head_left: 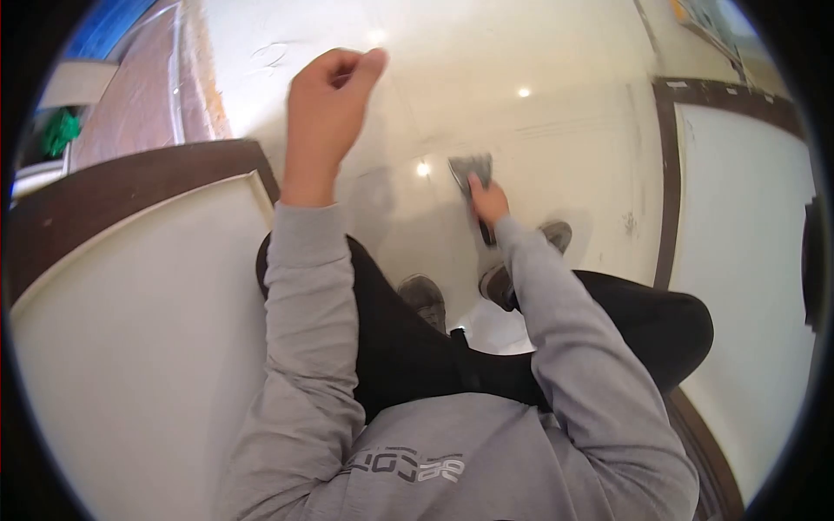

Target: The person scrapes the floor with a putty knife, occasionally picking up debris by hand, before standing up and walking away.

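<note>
My right hand (491,201) is wrapped round the handle of a putty knife (472,169), a scraper with a wide grey metal blade. The blade points away from me, low over the glossy cream floor tiles (573,165). Raised on the left, my left hand (328,111) is closed, thumb and fingers curled together. Whatever lies inside its fingers, if anything, is hidden.
My shoes (423,300) stand on the tiles between my bent knees. White panels with dark brown frames flank me on the left (156,174) and right (667,174). A brown board (139,87) and a green bundle (61,133) are at the upper left.
</note>
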`<action>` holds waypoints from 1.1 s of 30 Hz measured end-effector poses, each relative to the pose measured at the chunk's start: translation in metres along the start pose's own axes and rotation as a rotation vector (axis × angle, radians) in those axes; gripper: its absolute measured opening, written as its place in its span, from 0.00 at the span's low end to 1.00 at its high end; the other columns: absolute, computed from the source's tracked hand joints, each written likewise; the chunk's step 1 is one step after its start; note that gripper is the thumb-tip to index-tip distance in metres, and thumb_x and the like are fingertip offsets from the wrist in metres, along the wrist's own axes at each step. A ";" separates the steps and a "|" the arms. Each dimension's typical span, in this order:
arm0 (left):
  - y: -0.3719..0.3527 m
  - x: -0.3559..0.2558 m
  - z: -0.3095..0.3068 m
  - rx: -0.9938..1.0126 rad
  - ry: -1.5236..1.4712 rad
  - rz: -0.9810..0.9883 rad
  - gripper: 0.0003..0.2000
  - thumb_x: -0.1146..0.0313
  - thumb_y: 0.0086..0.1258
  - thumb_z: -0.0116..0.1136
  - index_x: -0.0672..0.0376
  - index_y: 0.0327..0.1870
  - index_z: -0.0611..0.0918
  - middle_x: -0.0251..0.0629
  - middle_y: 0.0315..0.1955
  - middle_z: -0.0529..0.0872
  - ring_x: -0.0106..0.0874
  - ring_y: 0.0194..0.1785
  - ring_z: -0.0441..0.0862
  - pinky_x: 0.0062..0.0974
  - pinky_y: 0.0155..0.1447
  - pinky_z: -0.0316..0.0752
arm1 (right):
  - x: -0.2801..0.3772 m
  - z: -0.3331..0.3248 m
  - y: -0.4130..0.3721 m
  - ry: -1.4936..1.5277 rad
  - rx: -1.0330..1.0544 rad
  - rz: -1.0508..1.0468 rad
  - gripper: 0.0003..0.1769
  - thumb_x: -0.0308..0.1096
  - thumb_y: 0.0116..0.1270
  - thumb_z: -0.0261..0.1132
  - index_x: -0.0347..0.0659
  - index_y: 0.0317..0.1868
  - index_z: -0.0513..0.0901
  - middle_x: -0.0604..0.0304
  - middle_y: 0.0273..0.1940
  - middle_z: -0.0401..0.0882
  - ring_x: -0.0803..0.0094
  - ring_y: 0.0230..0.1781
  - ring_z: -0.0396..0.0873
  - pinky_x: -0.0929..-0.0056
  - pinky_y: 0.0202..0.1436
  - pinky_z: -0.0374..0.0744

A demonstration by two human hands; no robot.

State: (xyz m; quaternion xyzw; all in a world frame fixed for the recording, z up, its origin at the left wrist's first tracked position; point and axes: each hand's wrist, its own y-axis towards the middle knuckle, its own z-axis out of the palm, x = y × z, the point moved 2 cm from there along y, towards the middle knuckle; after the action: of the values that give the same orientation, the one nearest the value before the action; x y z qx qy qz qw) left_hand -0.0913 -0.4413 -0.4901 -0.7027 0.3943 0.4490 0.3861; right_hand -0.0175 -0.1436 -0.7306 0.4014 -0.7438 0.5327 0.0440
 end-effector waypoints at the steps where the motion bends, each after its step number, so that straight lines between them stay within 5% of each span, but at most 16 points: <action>1: 0.001 0.006 0.000 0.012 0.023 -0.022 0.15 0.55 0.66 0.65 0.60 0.36 0.85 0.29 0.31 0.84 0.19 0.36 0.75 0.19 0.44 0.70 | 0.013 0.000 0.035 -0.019 -0.015 -0.081 0.32 0.62 0.68 0.56 0.39 0.22 0.73 0.60 0.15 0.71 0.67 0.12 0.72 0.66 0.14 0.71; 4: 0.007 0.011 -0.002 0.004 0.028 -0.066 0.14 0.57 0.68 0.63 0.60 0.38 0.85 0.30 0.33 0.84 0.20 0.39 0.78 0.20 0.45 0.71 | 0.061 -0.011 0.045 -0.191 0.018 -0.065 0.33 0.60 0.69 0.55 0.34 0.25 0.76 0.54 0.16 0.75 0.61 0.12 0.74 0.61 0.18 0.75; 6: 0.006 0.011 0.001 -0.025 -0.028 -0.058 0.15 0.58 0.67 0.64 0.64 0.35 0.83 0.28 0.27 0.81 0.18 0.31 0.71 0.18 0.38 0.66 | 0.042 -0.013 0.013 -0.159 -0.095 -0.064 0.36 0.61 0.69 0.54 0.29 0.28 0.79 0.48 0.17 0.78 0.58 0.14 0.78 0.59 0.24 0.78; 7: 0.003 0.009 0.005 0.005 -0.044 -0.024 0.15 0.58 0.67 0.64 0.64 0.35 0.83 0.28 0.27 0.81 0.18 0.31 0.71 0.18 0.38 0.66 | 0.009 -0.009 0.001 -0.152 -0.337 -0.132 0.38 0.62 0.68 0.53 0.27 0.29 0.81 0.45 0.18 0.79 0.54 0.18 0.81 0.58 0.31 0.80; 8: -0.001 0.014 0.009 0.016 -0.046 -0.040 0.14 0.58 0.67 0.64 0.63 0.34 0.83 0.27 0.27 0.81 0.17 0.31 0.70 0.17 0.37 0.65 | -0.004 -0.017 -0.029 -0.083 -0.098 0.058 0.38 0.63 0.68 0.52 0.27 0.31 0.82 0.44 0.21 0.81 0.52 0.22 0.82 0.57 0.38 0.80; 10: 0.007 0.019 0.018 0.053 -0.093 -0.055 0.13 0.58 0.67 0.64 0.61 0.32 0.82 0.26 0.26 0.79 0.16 0.29 0.68 0.16 0.35 0.63 | -0.060 0.001 -0.040 -0.270 -0.087 0.047 0.38 0.62 0.68 0.52 0.26 0.47 0.80 0.37 0.41 0.83 0.45 0.44 0.83 0.57 0.54 0.77; 13: 0.017 0.029 0.030 0.115 -0.038 -0.042 0.13 0.60 0.69 0.63 0.62 0.30 0.82 0.26 0.25 0.80 0.16 0.30 0.70 0.17 0.36 0.64 | -0.028 -0.003 -0.030 -0.135 -0.222 -0.027 0.38 0.61 0.67 0.53 0.26 0.49 0.80 0.35 0.45 0.82 0.44 0.51 0.80 0.57 0.58 0.74; 15: 0.020 0.038 0.037 0.166 -0.024 -0.030 0.12 0.62 0.68 0.63 0.63 0.34 0.85 0.28 0.27 0.84 0.18 0.32 0.76 0.18 0.41 0.70 | 0.011 -0.007 -0.009 -0.251 -0.026 0.066 0.33 0.58 0.68 0.54 0.32 0.51 0.82 0.41 0.56 0.78 0.48 0.58 0.76 0.59 0.63 0.73; 20: 0.029 0.049 0.055 0.187 0.116 0.065 0.11 0.65 0.66 0.65 0.65 0.40 0.87 0.35 0.36 0.89 0.21 0.37 0.82 0.20 0.46 0.75 | 0.105 -0.044 0.015 -0.625 0.007 -0.092 0.29 0.57 0.67 0.58 0.39 0.50 0.84 0.47 0.50 0.83 0.52 0.53 0.80 0.57 0.57 0.77; 25: 0.027 0.025 0.064 0.129 0.031 0.168 0.11 0.65 0.59 0.70 0.65 0.31 0.87 0.40 0.31 0.89 0.23 0.36 0.84 0.21 0.41 0.77 | 0.215 -0.112 -0.012 -0.976 -0.006 -0.490 0.22 0.52 0.62 0.64 0.42 0.46 0.85 0.51 0.48 0.84 0.54 0.51 0.82 0.57 0.53 0.79; 33: 0.028 -0.015 0.067 0.139 -0.076 -0.091 0.14 0.65 0.59 0.69 0.62 0.39 0.78 0.37 0.21 0.86 0.25 0.24 0.83 0.23 0.34 0.75 | 0.256 -0.209 -0.019 -1.307 -0.003 -0.579 0.21 0.43 0.59 0.64 0.38 0.48 0.80 0.46 0.44 0.83 0.51 0.47 0.82 0.55 0.51 0.79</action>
State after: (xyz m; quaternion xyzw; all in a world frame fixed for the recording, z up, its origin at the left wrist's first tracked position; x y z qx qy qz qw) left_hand -0.1422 -0.3894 -0.5014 -0.6737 0.3773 0.4290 0.4687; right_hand -0.2533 -0.1135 -0.5003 0.8197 -0.4824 0.1490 -0.2704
